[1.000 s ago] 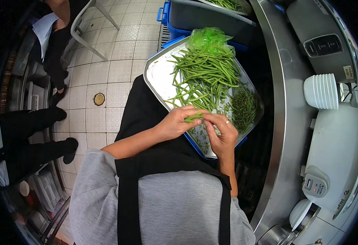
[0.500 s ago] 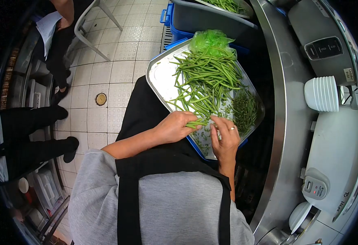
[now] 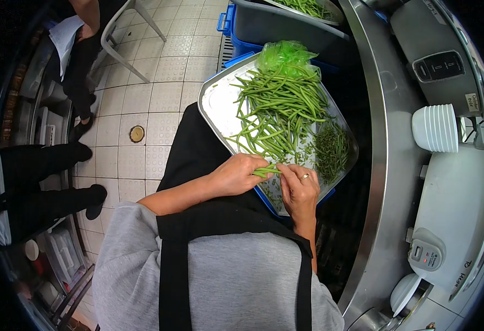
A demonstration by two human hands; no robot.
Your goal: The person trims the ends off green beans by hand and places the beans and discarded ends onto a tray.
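Observation:
My left hand (image 3: pixel 240 173) is closed around a small bunch of green beans (image 3: pixel 266 171), whose ends poke out past the fingers. At those ends, my right hand (image 3: pixel 299 190), with a ring on one finger, pinches the tip of a bean between thumb and forefinger. Below both hands a metal tray (image 3: pixel 211 95) rests at my lap. A large heap of long green beans (image 3: pixel 286 99) covers its middle, with a green plastic bag (image 3: pixel 286 55) at the far end. On the tray's right side lies a pile of thin, darker trimmed ends (image 3: pixel 331 150); small bits are scattered near my hands.
A steel counter (image 3: pixel 383 165) runs along my right, bearing stacked white bowls (image 3: pixel 435 128) and a white appliance (image 3: pixel 446 209). Ahead stands a grey tub (image 3: pixel 286 25) with another tray of beans. Two people in dark trousers stand left, near a chair (image 3: pixel 137 41).
My right hand has come down and slightly left, up against the ends of the held beans. My left hand has barely moved. The heap looks unchanged.

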